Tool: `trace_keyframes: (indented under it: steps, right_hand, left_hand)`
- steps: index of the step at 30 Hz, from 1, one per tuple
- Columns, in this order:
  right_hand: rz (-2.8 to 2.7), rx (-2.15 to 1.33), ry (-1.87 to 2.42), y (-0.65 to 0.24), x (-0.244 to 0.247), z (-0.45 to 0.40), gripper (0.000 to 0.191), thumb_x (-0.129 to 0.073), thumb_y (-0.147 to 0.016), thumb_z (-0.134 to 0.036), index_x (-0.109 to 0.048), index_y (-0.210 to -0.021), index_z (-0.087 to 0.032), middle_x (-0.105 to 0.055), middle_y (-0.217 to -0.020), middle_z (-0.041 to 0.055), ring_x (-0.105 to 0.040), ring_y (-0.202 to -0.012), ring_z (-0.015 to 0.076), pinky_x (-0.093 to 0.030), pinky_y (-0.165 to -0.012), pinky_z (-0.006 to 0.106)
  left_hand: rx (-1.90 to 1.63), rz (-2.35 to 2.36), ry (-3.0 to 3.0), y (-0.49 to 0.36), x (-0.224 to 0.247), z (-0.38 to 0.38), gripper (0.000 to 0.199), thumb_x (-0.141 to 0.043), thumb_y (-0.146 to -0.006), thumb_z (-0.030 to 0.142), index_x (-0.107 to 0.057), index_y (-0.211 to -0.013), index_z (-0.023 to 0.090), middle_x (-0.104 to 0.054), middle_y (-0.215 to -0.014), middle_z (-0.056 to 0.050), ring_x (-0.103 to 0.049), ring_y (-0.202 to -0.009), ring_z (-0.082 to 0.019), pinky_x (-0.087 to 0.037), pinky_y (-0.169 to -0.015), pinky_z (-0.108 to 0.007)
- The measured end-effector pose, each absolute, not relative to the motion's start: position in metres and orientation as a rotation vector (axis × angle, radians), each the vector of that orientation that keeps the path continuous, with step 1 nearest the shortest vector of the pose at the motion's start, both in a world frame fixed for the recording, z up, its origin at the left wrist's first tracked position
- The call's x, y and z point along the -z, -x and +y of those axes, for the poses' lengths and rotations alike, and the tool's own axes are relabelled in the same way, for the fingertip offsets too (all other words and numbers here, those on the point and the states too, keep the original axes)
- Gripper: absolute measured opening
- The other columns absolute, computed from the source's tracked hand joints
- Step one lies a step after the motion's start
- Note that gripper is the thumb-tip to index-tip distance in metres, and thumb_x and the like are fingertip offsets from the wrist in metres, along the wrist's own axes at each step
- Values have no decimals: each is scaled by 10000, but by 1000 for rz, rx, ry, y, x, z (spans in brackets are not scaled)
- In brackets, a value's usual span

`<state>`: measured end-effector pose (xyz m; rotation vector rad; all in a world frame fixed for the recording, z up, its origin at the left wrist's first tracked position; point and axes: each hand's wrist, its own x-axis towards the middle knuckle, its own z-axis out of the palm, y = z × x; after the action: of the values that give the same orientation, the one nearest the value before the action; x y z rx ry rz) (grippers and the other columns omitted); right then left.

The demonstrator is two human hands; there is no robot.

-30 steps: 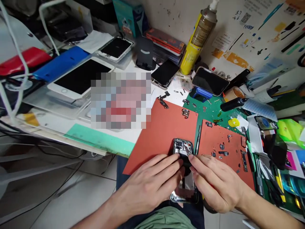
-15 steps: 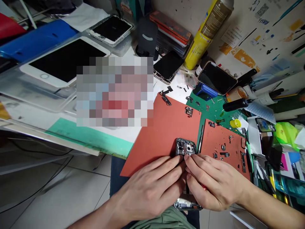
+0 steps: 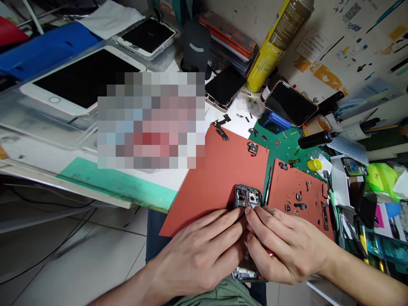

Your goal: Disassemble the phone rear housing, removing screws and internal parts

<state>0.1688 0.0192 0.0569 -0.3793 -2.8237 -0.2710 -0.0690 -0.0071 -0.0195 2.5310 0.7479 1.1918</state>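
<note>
Currently, an opened phone frame (image 3: 255, 192) is seen under both hands, its upper end over the near part of the left red mat (image 3: 219, 170) and its lower end showing near the lap; what it is rested on cannot be told. By the right hand (image 3: 283, 246), a slim metal tool (image 3: 247, 200) is pinched between thumb and fingers, its tip set at the upper end of the frame. A bit of red is glimpsed below those fingers, not identifiable. The left hand (image 3: 208, 250) is laid across the frame's middle, fingers stretched out together; whether anything is gripped by it cannot be told, fingertips partly hidden.

Progress, judged from layout: the frame has been opened and some parts are left seated in its upper end; the middle is covered. Loose pieces are spread on the right red mat (image 3: 280, 191), including a small dark part (image 3: 300, 206) and a dark strip (image 3: 325, 216). A metal piece (image 3: 252, 148) is placed near the left mat's far edge. Work at the upper end seems unfinished; whether parts are being removed or fitted can't be judged.
</note>
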Motion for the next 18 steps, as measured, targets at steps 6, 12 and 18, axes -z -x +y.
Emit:
trace_keyframes:
  steps: [6, 12, 18]
  right_hand:
    - [-2876, 338, 428, -165, -64, 17, 175, -514, -1012, -192, -673, -1079, -161, -824, -1076, 170, -764, -1031, 277, -608, -942, 423]
    - [-2915, 470, 357, -157, -75, 21, 213, -515, -1055, -223, -725, -1033, -193, -750, -795, 58, -665, -746, 231, -521, -718, 416]
    - [-2973, 440, 300, -154, -81, 28, 239, -505, -1081, -238, -740, -1050, -203, -750, -799, 44, -650, -738, 231, -504, -726, 425]
  left_hand:
    - [-1184, 745, -2538, 69, 16, -7, 296, -488, -1086, 128, -772, -1163, 96, -824, -1235, -127, -752, -1245, -270, -622, -1121, -402]
    - [-1164, 744, -2437, 72, 18, -7, 306, -486, -1082, 133, -738, -1234, 47, -822, -1235, -166, -751, -1265, -258, -609, -1150, -385]
    - [-1187, 715, -2326, 72, 16, -3, 324, -444, -1086, 111, -726, -1223, 28, -816, -1245, -196, -762, -1252, -274, -619, -1140, -403]
